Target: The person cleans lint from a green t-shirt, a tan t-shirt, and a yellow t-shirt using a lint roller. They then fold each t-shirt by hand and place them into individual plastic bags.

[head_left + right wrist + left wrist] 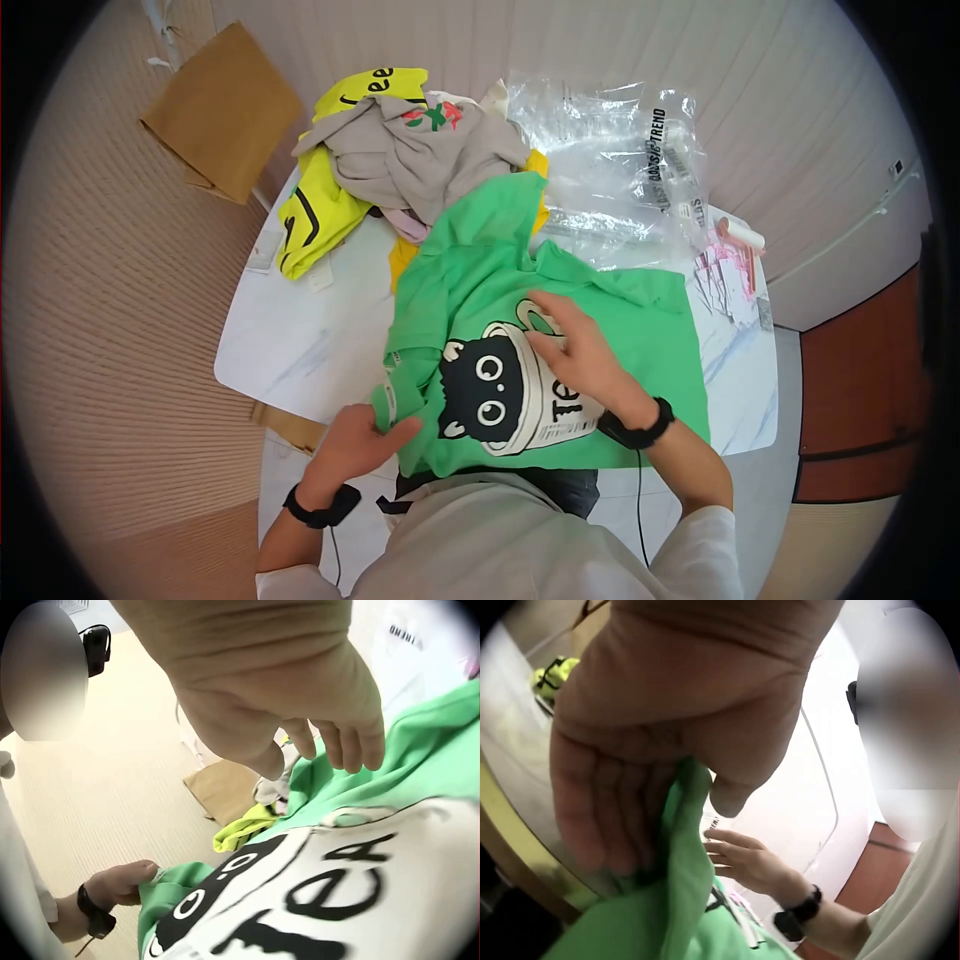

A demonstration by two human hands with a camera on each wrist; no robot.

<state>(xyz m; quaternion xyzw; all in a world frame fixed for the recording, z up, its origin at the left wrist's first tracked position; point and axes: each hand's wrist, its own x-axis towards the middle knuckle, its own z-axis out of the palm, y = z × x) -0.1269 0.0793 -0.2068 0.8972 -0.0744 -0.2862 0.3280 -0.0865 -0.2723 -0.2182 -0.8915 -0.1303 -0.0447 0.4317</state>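
Note:
A green shirt (pixel 640 330) with a black cat in a white cup printed on it lies across the front of the table, its collar toward the left. My left hand (pixel 355 445) grips the shirt's edge near the collar; in the left wrist view a green fold (pixel 690 840) runs between the thumb and fingers of that hand (pixel 667 712). Over the cup print hovers my right hand (pixel 585 365), fingers loosely bent and holding nothing. The right wrist view shows that hand (pixel 285 705) above the shirt (pixel 315 795), with a gap below its fingertips.
Behind the shirt is a pile of clothes, with a grey garment (pixel 400 150) and a neon yellow one (pixel 325 210). Clear plastic bags (pixel 600 150) lie at the back right. Pink and white tags (pixel 725 280) sit at the right edge. A brown paper piece (pixel 225 115) is at the left.

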